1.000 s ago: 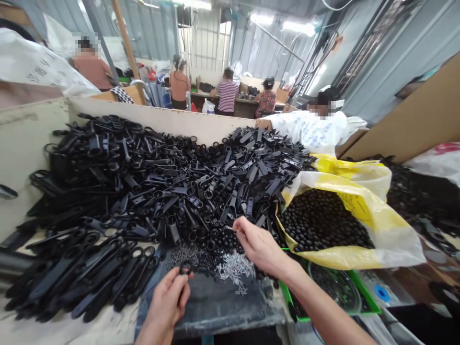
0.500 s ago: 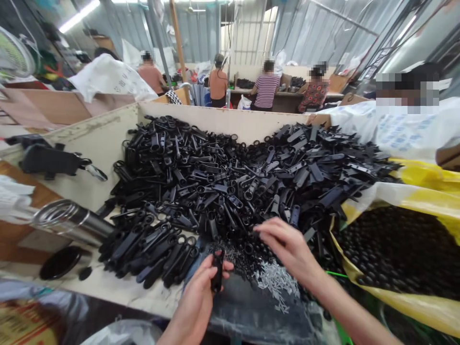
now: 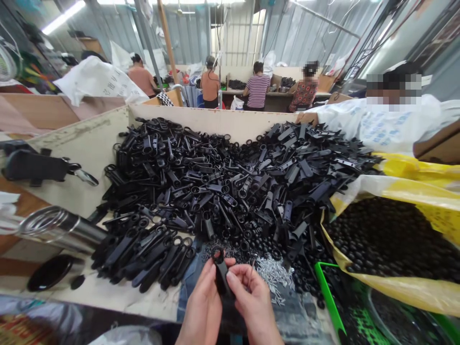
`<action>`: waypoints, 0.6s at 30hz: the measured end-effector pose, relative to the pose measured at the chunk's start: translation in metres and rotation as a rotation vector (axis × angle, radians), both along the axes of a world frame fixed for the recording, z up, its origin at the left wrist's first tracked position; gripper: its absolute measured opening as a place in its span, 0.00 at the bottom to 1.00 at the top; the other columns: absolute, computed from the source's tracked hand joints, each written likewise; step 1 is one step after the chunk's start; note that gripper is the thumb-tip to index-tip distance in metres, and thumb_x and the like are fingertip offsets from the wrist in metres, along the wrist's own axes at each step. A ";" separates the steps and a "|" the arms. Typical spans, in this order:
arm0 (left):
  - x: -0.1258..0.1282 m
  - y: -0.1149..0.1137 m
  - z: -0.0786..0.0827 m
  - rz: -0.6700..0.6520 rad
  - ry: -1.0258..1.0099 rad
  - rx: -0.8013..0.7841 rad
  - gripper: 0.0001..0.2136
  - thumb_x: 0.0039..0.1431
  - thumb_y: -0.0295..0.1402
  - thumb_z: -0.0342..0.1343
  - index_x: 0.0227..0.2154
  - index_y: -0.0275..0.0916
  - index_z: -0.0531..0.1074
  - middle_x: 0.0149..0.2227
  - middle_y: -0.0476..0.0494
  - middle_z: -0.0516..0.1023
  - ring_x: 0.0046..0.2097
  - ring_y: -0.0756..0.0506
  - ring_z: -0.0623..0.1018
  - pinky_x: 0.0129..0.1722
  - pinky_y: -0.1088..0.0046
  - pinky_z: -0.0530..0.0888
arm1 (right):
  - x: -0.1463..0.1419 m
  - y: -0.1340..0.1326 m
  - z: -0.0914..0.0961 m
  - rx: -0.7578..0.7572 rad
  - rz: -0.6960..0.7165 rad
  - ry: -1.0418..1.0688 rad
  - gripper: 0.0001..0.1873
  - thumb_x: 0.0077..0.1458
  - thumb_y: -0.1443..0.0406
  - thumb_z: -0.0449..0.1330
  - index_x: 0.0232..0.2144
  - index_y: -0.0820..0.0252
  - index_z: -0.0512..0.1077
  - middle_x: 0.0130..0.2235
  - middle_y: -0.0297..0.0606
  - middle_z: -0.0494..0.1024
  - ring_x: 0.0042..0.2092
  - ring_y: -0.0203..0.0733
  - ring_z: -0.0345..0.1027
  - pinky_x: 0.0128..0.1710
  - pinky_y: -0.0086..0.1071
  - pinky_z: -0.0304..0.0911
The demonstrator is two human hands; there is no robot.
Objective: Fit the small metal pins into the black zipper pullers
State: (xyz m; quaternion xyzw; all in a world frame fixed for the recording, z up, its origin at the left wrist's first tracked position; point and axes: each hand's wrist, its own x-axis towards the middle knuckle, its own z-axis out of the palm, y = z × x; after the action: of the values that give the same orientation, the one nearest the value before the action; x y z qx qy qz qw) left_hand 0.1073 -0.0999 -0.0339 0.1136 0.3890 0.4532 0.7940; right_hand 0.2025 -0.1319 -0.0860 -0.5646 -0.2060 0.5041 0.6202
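A black plastic handle-like piece with a ring at its top end [image 3: 222,275] stands tilted between my hands, close to the work surface's front edge. My left hand [image 3: 204,302] is closed around its left side. On the right side, the thumb and bent fingers of my right hand [image 3: 254,293] pinch its lower part; whether a smaller piece is also between those fingers is hidden. Silver metal pins [image 3: 273,273] lie in a loose pile just beyond my right hand. Small black rings [image 3: 247,235] are scattered behind the pins. Similar long black pieces [image 3: 147,261] lie side by side to the left.
A large heap of black plastic pieces [image 3: 201,167] fills the boxed table. At the right, a yellow-and-white sack [image 3: 359,191] holds black balls [image 3: 391,239], above a green crate [image 3: 328,297]. A steel cylinder [image 3: 77,230] lies left. Several people sit at the back.
My right hand has come down and left from above the small parts to the black piece in my left hand. The view has turned slightly right, showing more of the green crate.
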 end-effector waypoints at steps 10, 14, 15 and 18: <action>0.014 -0.009 -0.002 0.011 0.096 0.063 0.19 0.53 0.41 0.69 0.47 0.39 0.81 0.48 0.37 0.84 0.57 0.35 0.78 0.62 0.56 0.68 | 0.001 0.001 0.004 0.068 -0.025 -0.065 0.22 0.49 0.47 0.71 0.31 0.60 0.77 0.31 0.38 0.79 0.30 0.40 0.67 0.31 0.31 0.65; 0.017 -0.011 -0.008 0.014 0.145 0.086 0.23 0.51 0.45 0.70 0.48 0.39 0.80 0.48 0.36 0.84 0.54 0.34 0.80 0.59 0.55 0.72 | -0.001 -0.001 0.005 0.059 -0.031 -0.081 0.21 0.51 0.47 0.71 0.31 0.59 0.77 0.34 0.41 0.81 0.34 0.43 0.71 0.35 0.33 0.67; 0.017 -0.011 -0.010 0.011 0.186 0.109 0.24 0.51 0.47 0.70 0.48 0.40 0.80 0.48 0.35 0.84 0.53 0.34 0.80 0.59 0.55 0.72 | -0.001 -0.002 0.007 0.059 -0.031 -0.088 0.22 0.51 0.47 0.70 0.30 0.59 0.76 0.35 0.41 0.81 0.35 0.44 0.72 0.36 0.33 0.67; 0.013 -0.010 -0.017 -0.029 0.345 0.189 0.25 0.52 0.49 0.68 0.49 0.39 0.80 0.49 0.34 0.84 0.53 0.34 0.80 0.58 0.55 0.73 | 0.001 -0.002 0.016 0.070 -0.007 -0.133 0.21 0.53 0.47 0.68 0.29 0.59 0.75 0.35 0.41 0.81 0.36 0.45 0.73 0.37 0.33 0.67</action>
State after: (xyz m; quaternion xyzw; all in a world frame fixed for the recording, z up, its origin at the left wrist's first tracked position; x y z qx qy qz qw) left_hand 0.1201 -0.1096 -0.0504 0.2690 0.4733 0.4501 0.7078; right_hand 0.2036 -0.1337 -0.0699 -0.5754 -0.2622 0.4561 0.6262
